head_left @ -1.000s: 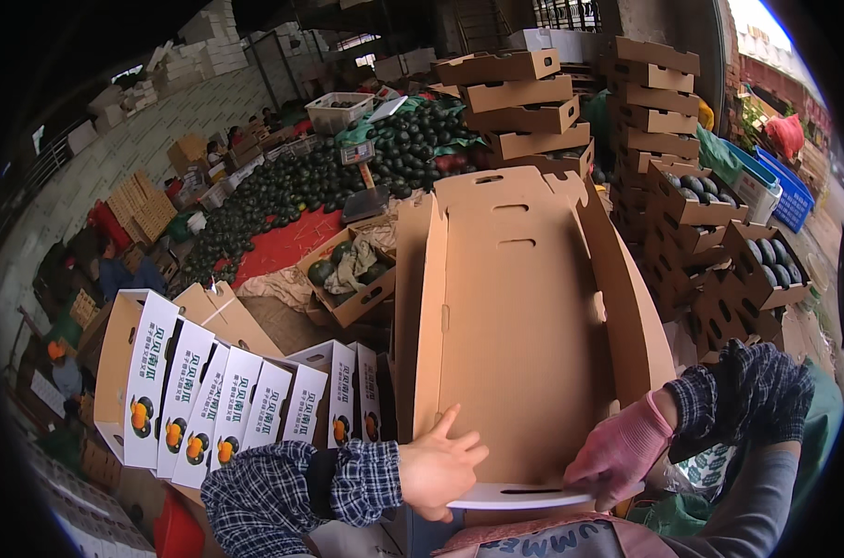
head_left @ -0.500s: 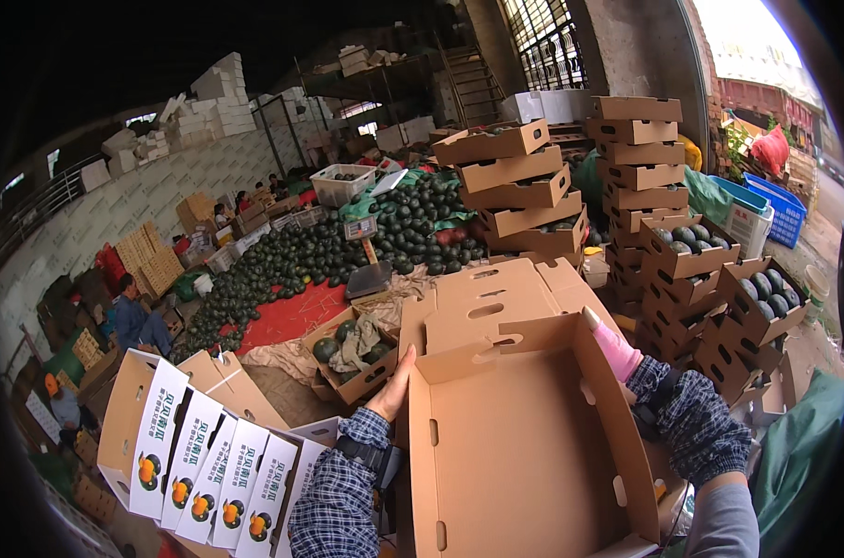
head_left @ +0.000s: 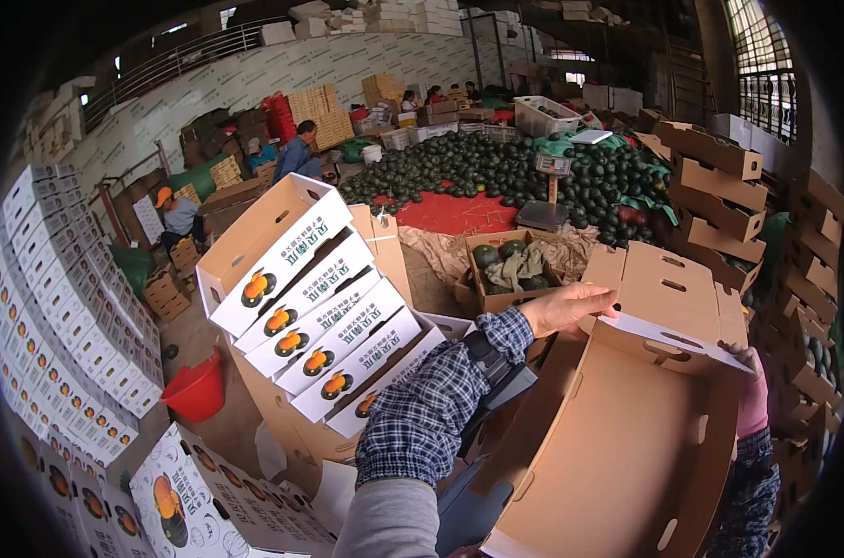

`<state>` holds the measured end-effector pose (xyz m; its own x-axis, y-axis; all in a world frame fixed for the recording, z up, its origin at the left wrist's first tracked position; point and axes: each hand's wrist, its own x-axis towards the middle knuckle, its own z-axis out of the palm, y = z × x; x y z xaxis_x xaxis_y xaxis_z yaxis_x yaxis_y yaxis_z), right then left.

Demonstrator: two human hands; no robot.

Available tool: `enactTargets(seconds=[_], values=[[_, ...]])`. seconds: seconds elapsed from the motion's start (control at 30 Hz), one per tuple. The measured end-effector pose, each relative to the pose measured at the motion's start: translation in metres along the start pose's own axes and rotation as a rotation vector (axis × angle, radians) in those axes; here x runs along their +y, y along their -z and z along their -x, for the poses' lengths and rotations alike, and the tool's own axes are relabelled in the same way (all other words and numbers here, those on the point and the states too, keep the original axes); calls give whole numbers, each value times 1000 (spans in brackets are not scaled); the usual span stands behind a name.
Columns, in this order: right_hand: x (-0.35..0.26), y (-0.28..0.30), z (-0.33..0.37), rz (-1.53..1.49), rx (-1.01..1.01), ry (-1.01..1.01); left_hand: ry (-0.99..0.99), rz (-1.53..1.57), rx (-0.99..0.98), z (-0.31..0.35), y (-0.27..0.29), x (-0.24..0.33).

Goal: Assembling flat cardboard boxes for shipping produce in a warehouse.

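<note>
An open brown cardboard box (head_left: 626, 437) stands tilted before me, its inside bare. At its far left corner, my left hand (head_left: 571, 309) pinches the upper edge between thumb and fingers. My right hand (head_left: 749, 386), in a pink glove, grips the far right corner; the box wall partly hides it. A white strip of folded rim runs between the two hands. Just beyond lies a flat cardboard sheet (head_left: 668, 290) with oval handle slots. Left of my forearm leans a stack of white-fronted boxes (head_left: 343, 321) printed with pumpkins.
Tall stacks of white cartons (head_left: 78, 307) line the left side, near a red tub (head_left: 197, 386). Dark green squashes (head_left: 459, 177) are heaped beyond, beside a scale (head_left: 544, 216). Brown box stacks (head_left: 719, 191) rise at right. A person in blue (head_left: 298, 153) sits farther back.
My view has turned left. My left hand has moved from the box's left side to its far left corner, and my right hand to the far right corner. The far rim now shows a white fold.
</note>
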<state>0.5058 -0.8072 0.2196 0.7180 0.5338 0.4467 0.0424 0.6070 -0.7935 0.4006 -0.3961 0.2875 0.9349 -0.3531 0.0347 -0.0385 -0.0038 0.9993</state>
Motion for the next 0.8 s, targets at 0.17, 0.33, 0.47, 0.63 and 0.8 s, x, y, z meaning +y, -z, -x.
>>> enactTargets(seconds=[0.17,0.33,0.47,0.63,0.8], values=[[-48,-79,-35,615,-112,-506,61,-828,-135,-21,19,14],[-52,-65,-82,1768,-481,-652,5,-1264,-337,-74,-13,25],[-38,-95,-102,2022,-698,-834,-35,-1380,-259,-72,-26,17],[-64,-93,-88,1407,-599,-873,322,-870,-366,-44,-26,46],[-50,-64,-14,1025,-121,-560,247,-815,-383,-63,-23,27]])
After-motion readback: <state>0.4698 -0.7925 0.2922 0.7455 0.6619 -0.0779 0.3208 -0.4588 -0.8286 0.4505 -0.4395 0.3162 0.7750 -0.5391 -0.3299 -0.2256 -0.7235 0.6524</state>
